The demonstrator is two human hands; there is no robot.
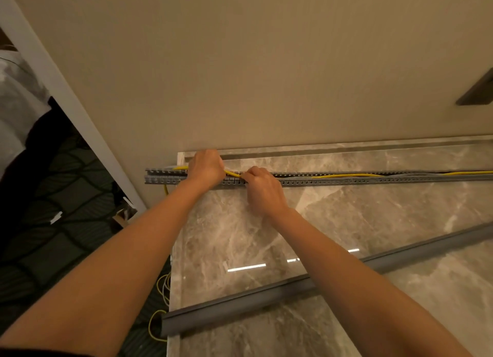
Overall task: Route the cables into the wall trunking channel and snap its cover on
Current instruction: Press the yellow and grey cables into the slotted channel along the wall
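Observation:
A grey slotted trunking channel (346, 180) runs along the marble counter near the wall, its top uncovered. A yellow cable (349, 175) and a grey cable (400, 175) lie inside it. My left hand (206, 167) is closed over the channel's left part, gripping the yellow cable. Just to its right, my right hand (262, 189) pinches the same yellow cable at the channel's front wall. The long grey cover (280, 294) lies loose and diagonal on the counter, under my right forearm.
The marble counter (373, 217) ends at its left edge (174, 250). Slack yellow cable (160, 316) hangs in loops over that edge above dark patterned carpet (53, 236). A white door frame (66, 97) slants at left. A dark wall fixture (477, 89) sits at right.

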